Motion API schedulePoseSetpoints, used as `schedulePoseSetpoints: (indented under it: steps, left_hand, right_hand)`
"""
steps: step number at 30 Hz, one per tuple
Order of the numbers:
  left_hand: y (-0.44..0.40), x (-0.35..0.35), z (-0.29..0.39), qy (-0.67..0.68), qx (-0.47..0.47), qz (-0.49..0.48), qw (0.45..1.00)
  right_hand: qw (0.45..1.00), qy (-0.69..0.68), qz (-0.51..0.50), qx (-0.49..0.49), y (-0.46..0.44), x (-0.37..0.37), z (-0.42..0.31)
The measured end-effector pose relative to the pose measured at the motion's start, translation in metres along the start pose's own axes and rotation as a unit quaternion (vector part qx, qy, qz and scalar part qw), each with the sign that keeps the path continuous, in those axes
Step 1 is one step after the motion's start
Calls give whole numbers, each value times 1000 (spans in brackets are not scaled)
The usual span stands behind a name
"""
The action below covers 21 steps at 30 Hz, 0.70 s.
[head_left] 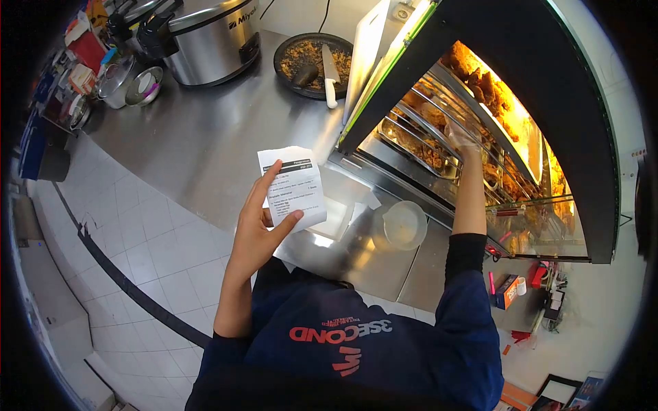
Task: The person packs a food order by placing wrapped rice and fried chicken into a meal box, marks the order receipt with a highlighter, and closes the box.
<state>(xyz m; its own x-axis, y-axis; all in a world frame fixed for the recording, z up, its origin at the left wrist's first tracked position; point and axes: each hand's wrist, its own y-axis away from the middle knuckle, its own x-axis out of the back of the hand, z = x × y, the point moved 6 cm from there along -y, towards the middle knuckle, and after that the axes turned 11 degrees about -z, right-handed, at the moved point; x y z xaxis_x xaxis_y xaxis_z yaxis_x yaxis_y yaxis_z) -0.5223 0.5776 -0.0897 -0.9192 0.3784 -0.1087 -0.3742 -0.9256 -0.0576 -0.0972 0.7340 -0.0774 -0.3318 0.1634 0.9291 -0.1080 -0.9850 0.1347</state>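
My left hand is closed on a printed paper receipt, pinching it between thumb and fingers above the counter edge. In a clear plastic glove, my right hand reaches inside the lit food warmer cabinet. It is beside the wire racks, near a metal tray of browned food; its fingers are too blurred and hidden to make out. Below the receipt lies a white box or tray, partly covered. Right of that stands a translucent plastic jug.
A stone mortar with crumbly food holds a pestle and a white-handled knife. Behind stands a steel rice cooker, with metal bowls to its left. A white board leans by the cabinet.
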Motion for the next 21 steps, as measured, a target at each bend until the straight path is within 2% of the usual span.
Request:
schedulePoseSetpoints:
  steps: [3, 8, 10, 12, 13, 14, 15, 16, 17, 20, 21]
  left_hand:
    - [2, -2, -3, -1, 15, 1, 1000]
    - [5, -7, -2, -23, 8, -5, 1000]
    - [8, -6, -5, -7, 5, 7, 1000]
    - [11, -4, -8, 6, 7, 21, 1000]
    - [12, -3, -10, 9, 12, 24, 1000]
    - [13, -2, -12, 13, 18, 26, 999]
    - [14, -2, -12, 10, 24, 27, 999]
    - [14, -2, -13, 8, 30, 28, 999]
    - [13, -3, -13, 7, 33, 29, 999]
    - [13, -6, -11, 16, 6, 26, 1000]
    - [12, -6, -11, 18, 8, 28, 999]
  right_hand:
    - [996, -42, 41, -65, -5, -15, 26]
    - [976, -174, 94, -96, -20, -31, 54]
    - [955, -254, 122, -92, -23, -39, 61]
    - [910, -383, 146, -69, -25, -48, 68]
    - [851, -509, 126, -35, -30, -56, 68]
    - [740, -666, 89, 6, -32, -69, 67]
    - [599, -799, 40, 34, -32, -78, 62]
    - [471, -880, -21, 63, -34, -91, 60]
    - [398, -917, 5, -17, 4, -41, 26]
    - [285, -958, -32, 11, 36, -29, 6]
    - [287, -957, -35, -2, 45, -29, 7]
